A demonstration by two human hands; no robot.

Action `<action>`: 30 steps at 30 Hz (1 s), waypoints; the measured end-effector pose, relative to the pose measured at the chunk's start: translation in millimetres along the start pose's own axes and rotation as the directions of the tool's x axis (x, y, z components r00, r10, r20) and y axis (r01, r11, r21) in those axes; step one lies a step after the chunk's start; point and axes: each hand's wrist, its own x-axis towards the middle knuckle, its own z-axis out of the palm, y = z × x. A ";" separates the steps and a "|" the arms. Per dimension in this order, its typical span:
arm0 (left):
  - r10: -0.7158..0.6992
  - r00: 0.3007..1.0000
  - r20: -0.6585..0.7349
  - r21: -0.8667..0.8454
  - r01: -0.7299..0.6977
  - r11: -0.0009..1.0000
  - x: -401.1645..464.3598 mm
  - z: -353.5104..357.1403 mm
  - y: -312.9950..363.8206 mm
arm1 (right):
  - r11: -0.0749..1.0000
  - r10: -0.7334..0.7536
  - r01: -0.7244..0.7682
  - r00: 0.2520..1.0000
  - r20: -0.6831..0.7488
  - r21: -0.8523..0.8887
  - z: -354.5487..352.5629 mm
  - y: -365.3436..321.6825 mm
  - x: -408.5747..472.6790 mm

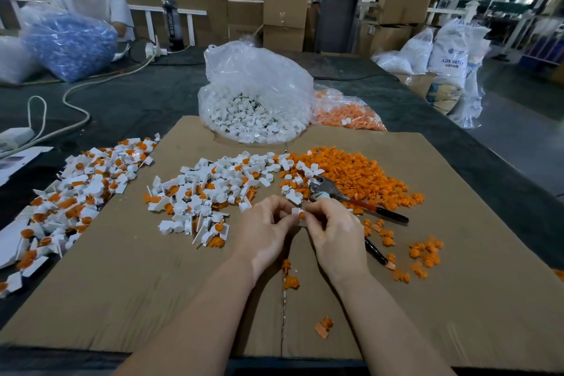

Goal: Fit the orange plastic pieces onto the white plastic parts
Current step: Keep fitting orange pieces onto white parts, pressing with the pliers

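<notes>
Since both pieces are small moulded plastic, I judge them light, stiff and a little slick, so I would pinch them by their edges and let the fingertips do the work, not the palm; nothing about them looks fragile, though a press fit probably needs a firm, square push or the plug will tip. My left hand [265, 224] has its fingers curled in, thumb and forefinger pinching the white part [296, 210], which sits right at the fingertips, between the two hands. My right hand [331, 223] is curled the same way, its fingertips closed on the orange piece [301, 216], which is touching the white part just beside my left thumb. I cannot tell whether the orange piece is already seated or only resting against the opening, since the fingers hide the joint. Beyond my left fingers lies a loose heap of white parts [213, 189] mixed with orange, and further off to the left a pile of fitted pairs [76, 189]. Just beyond my right fingers is the heap of orange pieces [351, 171], near enough to take the next one without shifting my arms. A pair of pliers [338, 194] lies just past my right knuckles, one handle passing under that hand, and I would keep clear of it. A clear bag of white parts [253, 101] stands well beyond both hands on the cardboard sheet [152, 284]
</notes>
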 end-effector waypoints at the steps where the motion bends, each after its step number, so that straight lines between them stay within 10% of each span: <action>1: 0.000 1.000 0.008 -0.012 0.001 1.000 -0.4 -0.4 0.7 | 1.000 -0.003 0.003 1.000 -0.001 -0.009 0.3 -0.2 -0.1; 30: 0.001 1.000 0.017 -0.052 0.000 0.999 -0.7 -4.8 1.2 | 0.994 0.003 -0.014 0.995 0.104 0.105 0.5 4.4 3.8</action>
